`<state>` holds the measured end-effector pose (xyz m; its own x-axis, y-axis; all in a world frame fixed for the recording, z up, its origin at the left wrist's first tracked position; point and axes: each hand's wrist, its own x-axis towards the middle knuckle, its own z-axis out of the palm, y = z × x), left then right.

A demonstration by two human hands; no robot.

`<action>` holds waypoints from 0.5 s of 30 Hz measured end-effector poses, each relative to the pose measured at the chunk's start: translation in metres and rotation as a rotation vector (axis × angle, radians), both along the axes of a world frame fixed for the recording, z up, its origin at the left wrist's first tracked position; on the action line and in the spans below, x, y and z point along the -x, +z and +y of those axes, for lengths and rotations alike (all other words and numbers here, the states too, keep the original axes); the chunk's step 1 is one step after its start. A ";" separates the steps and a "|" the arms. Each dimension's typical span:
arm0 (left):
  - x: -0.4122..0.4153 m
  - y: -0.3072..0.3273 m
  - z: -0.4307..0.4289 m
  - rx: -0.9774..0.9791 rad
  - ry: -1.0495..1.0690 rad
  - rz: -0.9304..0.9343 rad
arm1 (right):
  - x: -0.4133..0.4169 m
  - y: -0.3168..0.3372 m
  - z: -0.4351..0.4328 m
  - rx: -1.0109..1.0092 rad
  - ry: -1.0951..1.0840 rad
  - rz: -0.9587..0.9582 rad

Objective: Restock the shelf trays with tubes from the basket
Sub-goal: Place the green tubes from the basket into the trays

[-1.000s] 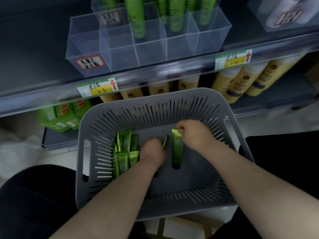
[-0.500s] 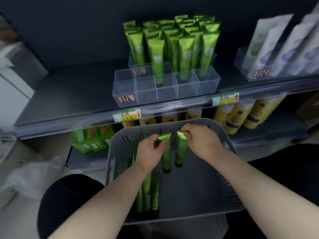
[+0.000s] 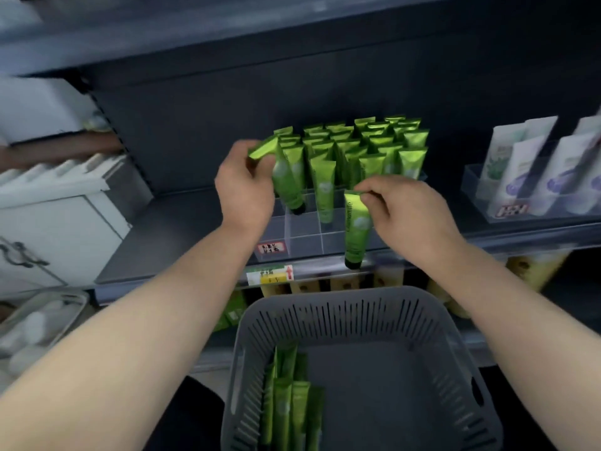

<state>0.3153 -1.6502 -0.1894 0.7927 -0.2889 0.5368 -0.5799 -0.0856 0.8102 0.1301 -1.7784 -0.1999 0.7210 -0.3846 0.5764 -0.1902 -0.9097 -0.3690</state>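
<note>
A clear divided tray (image 3: 302, 237) on the dark shelf holds several upright green tubes (image 3: 367, 148); its front compartments are bare. My left hand (image 3: 245, 187) grips a green tube (image 3: 286, 177) by its crimped top, cap down over the tray's front left cell. My right hand (image 3: 406, 213) pinches the top of another green tube (image 3: 356, 231), which hangs cap down in front of the tray's front right edge. Below, the grey slotted basket (image 3: 344, 317) holds several green tubes (image 3: 289, 408) lying along its left side.
White and purple tubes (image 3: 533, 167) stand in a clear tray at the right of the same shelf. Yellow bottles (image 3: 533, 271) fill the shelf below. A white cabinet (image 3: 55, 219) stands at the left. Price labels (image 3: 270, 275) line the shelf edge.
Both hands have lifted out of the basket, each carrying a green tube, and risen to the shelf tray. The view has tilted up toward the shelf.
</note>
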 end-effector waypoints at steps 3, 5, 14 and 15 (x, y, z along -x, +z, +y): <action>-0.025 0.001 -0.016 -0.064 0.076 -0.026 | -0.005 -0.020 -0.006 -0.047 0.034 0.012; -0.038 -0.001 -0.030 -0.135 0.066 -0.001 | -0.009 -0.032 -0.010 -0.085 0.040 0.061; -0.068 -0.025 -0.071 -0.490 0.013 0.081 | -0.022 -0.050 -0.009 -0.133 0.070 0.134; -0.069 -0.027 -0.071 -0.520 0.025 0.061 | -0.023 -0.051 -0.008 -0.143 0.066 0.138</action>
<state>0.3841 -1.7217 -0.2160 0.8281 -0.4859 0.2796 -0.5254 -0.4989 0.6892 0.1531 -1.7869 -0.2506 0.8156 -0.4046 0.4136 -0.1892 -0.8621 -0.4702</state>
